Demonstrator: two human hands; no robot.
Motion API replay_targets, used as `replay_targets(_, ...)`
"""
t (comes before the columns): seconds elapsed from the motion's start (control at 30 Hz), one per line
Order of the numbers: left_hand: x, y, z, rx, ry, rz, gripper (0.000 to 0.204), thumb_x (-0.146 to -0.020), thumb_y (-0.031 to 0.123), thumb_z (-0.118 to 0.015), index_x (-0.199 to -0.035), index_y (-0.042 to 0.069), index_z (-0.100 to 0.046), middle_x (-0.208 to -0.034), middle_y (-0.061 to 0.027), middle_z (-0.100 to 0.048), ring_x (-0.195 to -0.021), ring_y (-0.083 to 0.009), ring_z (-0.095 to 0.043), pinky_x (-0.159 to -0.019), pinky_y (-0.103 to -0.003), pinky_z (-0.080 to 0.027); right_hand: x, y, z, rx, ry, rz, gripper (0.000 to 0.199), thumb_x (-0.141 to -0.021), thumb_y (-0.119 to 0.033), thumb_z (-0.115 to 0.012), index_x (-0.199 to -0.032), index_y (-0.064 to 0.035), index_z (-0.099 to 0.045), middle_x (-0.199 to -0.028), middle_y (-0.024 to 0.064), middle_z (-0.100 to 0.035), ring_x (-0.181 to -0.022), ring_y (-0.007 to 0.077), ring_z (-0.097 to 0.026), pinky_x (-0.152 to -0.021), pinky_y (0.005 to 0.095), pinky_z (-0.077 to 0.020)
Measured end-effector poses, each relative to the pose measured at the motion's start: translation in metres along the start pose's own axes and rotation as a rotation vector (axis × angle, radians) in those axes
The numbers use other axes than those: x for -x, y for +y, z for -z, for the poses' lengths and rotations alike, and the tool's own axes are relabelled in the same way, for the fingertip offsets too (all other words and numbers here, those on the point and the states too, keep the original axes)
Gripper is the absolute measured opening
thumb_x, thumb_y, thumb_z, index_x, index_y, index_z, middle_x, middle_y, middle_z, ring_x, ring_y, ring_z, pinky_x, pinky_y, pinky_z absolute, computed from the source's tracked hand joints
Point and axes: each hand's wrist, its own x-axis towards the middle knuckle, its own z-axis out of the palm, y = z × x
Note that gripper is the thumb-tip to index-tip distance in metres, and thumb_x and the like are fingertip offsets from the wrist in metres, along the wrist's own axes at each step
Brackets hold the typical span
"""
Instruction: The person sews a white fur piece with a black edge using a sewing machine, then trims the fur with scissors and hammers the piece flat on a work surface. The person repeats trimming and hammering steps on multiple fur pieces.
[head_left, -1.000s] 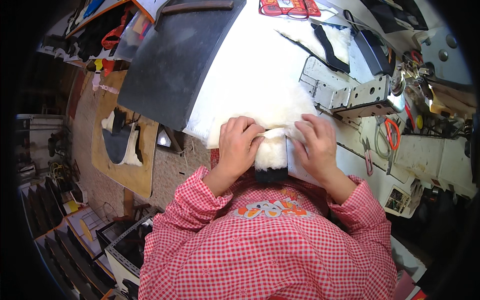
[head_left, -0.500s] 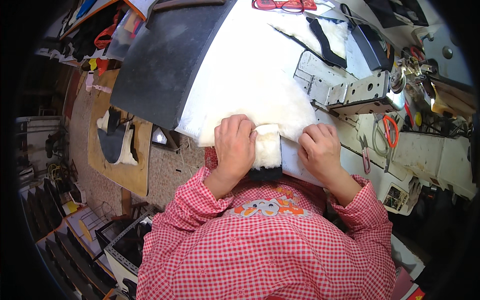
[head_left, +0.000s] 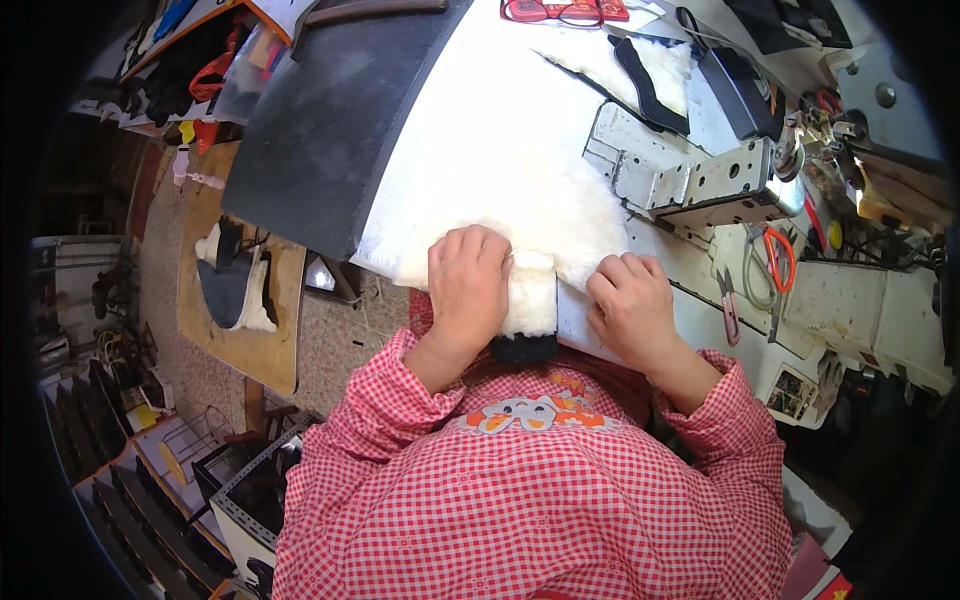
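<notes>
Head view: the left hand [head_left: 468, 290] bends over the near edge of a large cream fleece [head_left: 575, 230], its thumb side against a narrow fleece strip [head_left: 531, 303]; whether the fingers pinch or only press is hidden. At the right, the right hand [head_left: 632, 305] curls beside the fleece's near right corner, and I cannot tell whether thumb and fingers close on it.

Handling the two edges well probably calls for light, even pressure: the left hand keeping the strip square to the fleece, the right hand drawing the corner flat without stretching it. Pile caught between the edges could hide a crooked join, so tucking it aside with a fingertip seems wise.

The strip lies between the hands, toward the body, its far end meeting the fleece and its near end finished in a black band [head_left: 524, 348]. It looks straight-sided, short-piled and slightly yellower than the fleece, which spreads over the white counter [head_left: 583, 325], fluffy and bright enough to lose detail. Farther left lies a dark sheet [head_left: 320, 130]; farther right stands a metal machine arm [head_left: 722, 188].
</notes>
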Motion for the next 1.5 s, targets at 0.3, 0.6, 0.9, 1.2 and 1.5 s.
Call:
replay_targets(0.3, 0.032, 0.025, 0.016, 0.121, 0.009, -0.337, 0.042, -0.076, 0.018, -0.072, -0.115, 0.007, -0.061, -0.128, -0.0123, -0.056, -0.118, -0.0296, -0.052, -0.101, -0.051, -0.037, -0.018, -0.003, 0.006, -0.166, 0.166, -0.012, 0.017, -0.074, -0.007, -0.066, -0.09, -0.0072, -0.062, -0.101, 0.0085, -0.06, -0.094, 0.027, -0.056, -0.078, 0.0395, -0.045)
replay_targets(0.6, 0.044, -0.001, 0.007, -0.002, -0.159, -0.505, 0.02, -0.074, 0.011, -0.06, -0.093, 0.005, -0.062, -0.126, -0.0122, -0.059, -0.124, -0.0255, -0.053, -0.107, -0.055, -0.033, -0.094, 0.023, -0.02, -0.071, 0.147, -0.207, 0.035, -0.077, -0.018, -0.073, -0.109, -0.0075, -0.062, -0.132, 0.0133, -0.048, -0.119, 0.0313, -0.048, -0.094, 0.0419, -0.0461)
replay_targets(0.9, 0.063, -0.045, 0.034, 0.028, -0.047, -0.32, 0.023, -0.074, -0.001, -0.057, -0.096, 0.003, -0.061, -0.134, -0.021, -0.052, -0.126, -0.0377, -0.048, -0.108, -0.056, -0.03, -0.068, 0.007, 0.001, -0.156, -0.205, -0.224, 0.029, -0.076, -0.02, -0.074, -0.099, -0.0082, -0.061, -0.115, 0.0116, -0.053, -0.109, 0.0308, -0.053, -0.091, 0.0416, -0.0478)
replay_targets(1.2, 0.049, -0.052, 0.033, 0.087, -0.115, -0.213, 0.055, -0.07, -0.004, -0.057, -0.123, 0.011, -0.062, -0.143, -0.0216, -0.042, -0.131, -0.0469, -0.036, -0.107, -0.056, -0.03, -0.087, 0.029, 0.0, -0.086, -0.082, -0.323, 0.053, -0.082, -0.023, -0.069, -0.128, -0.0043, -0.051, -0.128, 0.0139, -0.051, -0.119, 0.0306, -0.05, -0.098, 0.0405, -0.0448)
replay_targets(1.5, 0.009, -0.072, 0.064, 0.112, -0.41, -0.38, 0.052, -0.071, -0.009, -0.057, -0.116, 0.014, -0.066, -0.144, -0.016, -0.044, -0.135, -0.0398, -0.036, -0.112, -0.055, -0.028, -0.093, 0.036, 0.003, -0.163, -0.023, -0.383, 0.064, -0.079, -0.029, -0.073, -0.132, -0.0032, -0.049, -0.123, 0.0143, -0.054, -0.118, 0.0302, -0.051, -0.097, 0.0404, -0.0445)
